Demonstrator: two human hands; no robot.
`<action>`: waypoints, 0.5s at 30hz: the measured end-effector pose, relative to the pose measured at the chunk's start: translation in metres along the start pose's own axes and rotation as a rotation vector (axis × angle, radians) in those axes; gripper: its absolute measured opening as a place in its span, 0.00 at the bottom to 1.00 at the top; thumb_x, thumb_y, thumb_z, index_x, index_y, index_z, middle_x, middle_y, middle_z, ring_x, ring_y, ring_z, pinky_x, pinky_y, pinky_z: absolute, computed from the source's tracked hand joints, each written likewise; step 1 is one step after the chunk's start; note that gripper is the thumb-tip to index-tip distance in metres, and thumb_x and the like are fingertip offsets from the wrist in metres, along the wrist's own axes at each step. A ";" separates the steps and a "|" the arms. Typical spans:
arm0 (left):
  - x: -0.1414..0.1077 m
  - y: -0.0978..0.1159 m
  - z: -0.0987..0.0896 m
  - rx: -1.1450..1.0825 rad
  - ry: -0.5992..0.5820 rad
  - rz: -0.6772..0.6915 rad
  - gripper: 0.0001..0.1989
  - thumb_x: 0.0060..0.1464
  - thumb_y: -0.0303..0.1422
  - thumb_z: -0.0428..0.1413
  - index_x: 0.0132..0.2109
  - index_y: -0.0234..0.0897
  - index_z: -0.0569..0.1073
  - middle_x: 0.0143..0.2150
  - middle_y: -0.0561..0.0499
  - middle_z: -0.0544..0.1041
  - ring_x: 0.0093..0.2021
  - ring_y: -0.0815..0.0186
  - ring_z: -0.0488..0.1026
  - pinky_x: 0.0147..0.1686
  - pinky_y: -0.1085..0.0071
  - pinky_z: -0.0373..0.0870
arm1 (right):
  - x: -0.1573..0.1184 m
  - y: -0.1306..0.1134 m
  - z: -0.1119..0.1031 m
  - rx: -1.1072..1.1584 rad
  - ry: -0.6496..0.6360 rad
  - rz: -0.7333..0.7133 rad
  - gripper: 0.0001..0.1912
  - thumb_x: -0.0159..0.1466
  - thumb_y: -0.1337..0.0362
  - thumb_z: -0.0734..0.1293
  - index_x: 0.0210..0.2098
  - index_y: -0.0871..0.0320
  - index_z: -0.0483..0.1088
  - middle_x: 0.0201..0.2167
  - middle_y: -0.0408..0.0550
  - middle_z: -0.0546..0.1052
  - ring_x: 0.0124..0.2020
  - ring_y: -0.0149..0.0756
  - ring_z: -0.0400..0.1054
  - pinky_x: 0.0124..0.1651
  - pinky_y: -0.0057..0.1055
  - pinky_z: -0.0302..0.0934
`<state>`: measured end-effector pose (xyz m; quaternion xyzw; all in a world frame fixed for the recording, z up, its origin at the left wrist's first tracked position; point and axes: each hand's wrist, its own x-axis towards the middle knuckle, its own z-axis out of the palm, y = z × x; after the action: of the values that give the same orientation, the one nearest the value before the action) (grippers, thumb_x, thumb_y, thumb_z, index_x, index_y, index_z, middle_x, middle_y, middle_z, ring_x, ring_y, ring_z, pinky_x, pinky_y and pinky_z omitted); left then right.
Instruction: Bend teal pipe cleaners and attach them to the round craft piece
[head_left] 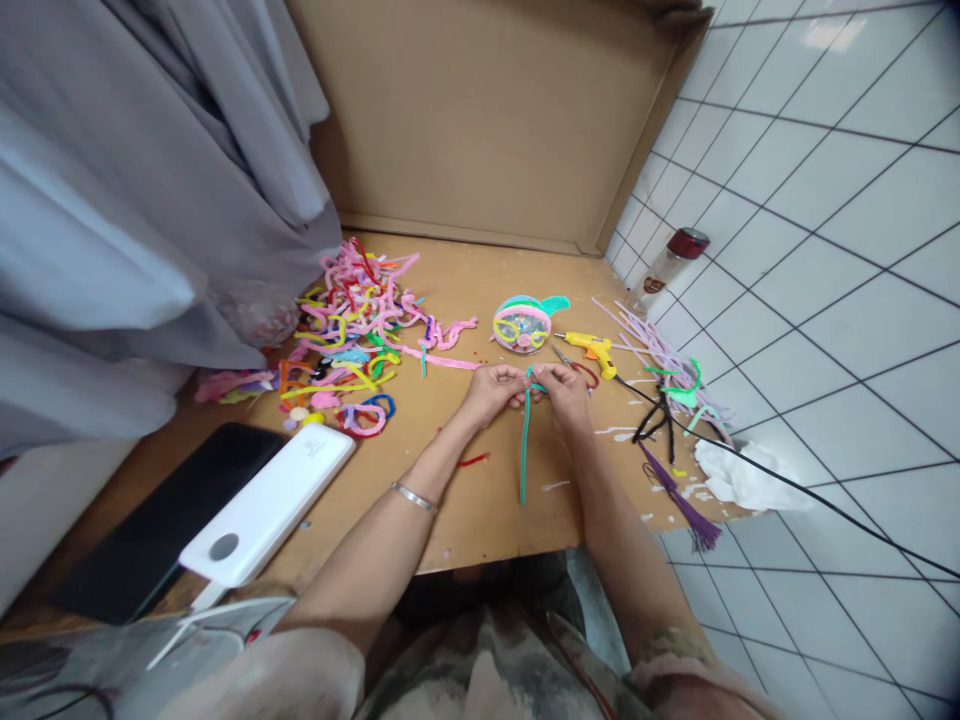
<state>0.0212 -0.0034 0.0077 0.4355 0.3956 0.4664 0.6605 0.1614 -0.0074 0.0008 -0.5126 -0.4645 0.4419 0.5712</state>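
Both hands meet over the middle of the table around a teal-green pipe cleaner (pixel 524 450). My left hand (pixel 495 390) pinches it near its top from the left, and my right hand (pixel 561 392) grips it from the right. A bent part of it shows between the fingertips, while its long end hangs straight down toward me. Just beyond the hands sits a round clear ornament (pixel 523 326) trimmed with pink, yellow and green pipe cleaners. Scissors with red handles (pixel 586 374) lie behind my right hand, partly hidden by it.
A heap of coloured pipe cleaners (pixel 352 310) covers the left back. At right are a yellow glue gun (pixel 592 350) with its black cord, lilac stems (pixel 660 350), a purple tassel (pixel 686 505), crumpled tissue (pixel 739 475) and a bottle (pixel 667 270). A white power bank (pixel 270 505) lies front left.
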 end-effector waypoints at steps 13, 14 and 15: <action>0.001 0.002 0.000 -0.070 0.083 -0.022 0.08 0.40 0.29 0.66 0.25 0.31 0.74 0.16 0.54 0.72 0.16 0.74 0.66 0.20 0.78 0.63 | -0.003 -0.004 -0.004 -0.122 -0.013 -0.158 0.18 0.55 0.51 0.71 0.38 0.58 0.80 0.27 0.45 0.77 0.22 0.28 0.63 0.26 0.29 0.62; 0.001 0.002 0.000 -0.071 0.080 -0.021 0.08 0.39 0.29 0.66 0.25 0.31 0.74 0.16 0.54 0.72 0.16 0.74 0.66 0.19 0.78 0.63 | -0.002 -0.003 -0.004 -0.142 -0.003 -0.168 0.17 0.56 0.52 0.70 0.37 0.58 0.80 0.26 0.45 0.77 0.22 0.29 0.62 0.26 0.29 0.62; 0.000 0.002 0.000 -0.072 0.077 -0.020 0.09 0.38 0.29 0.66 0.25 0.32 0.74 0.16 0.54 0.72 0.16 0.74 0.66 0.19 0.78 0.63 | -0.002 -0.002 -0.005 -0.156 0.008 -0.180 0.16 0.56 0.52 0.70 0.36 0.58 0.80 0.26 0.45 0.77 0.22 0.29 0.62 0.26 0.29 0.61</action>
<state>0.0213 -0.0030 0.0095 0.3893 0.4080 0.4902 0.6646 0.1664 -0.0101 0.0025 -0.5134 -0.5393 0.3493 0.5689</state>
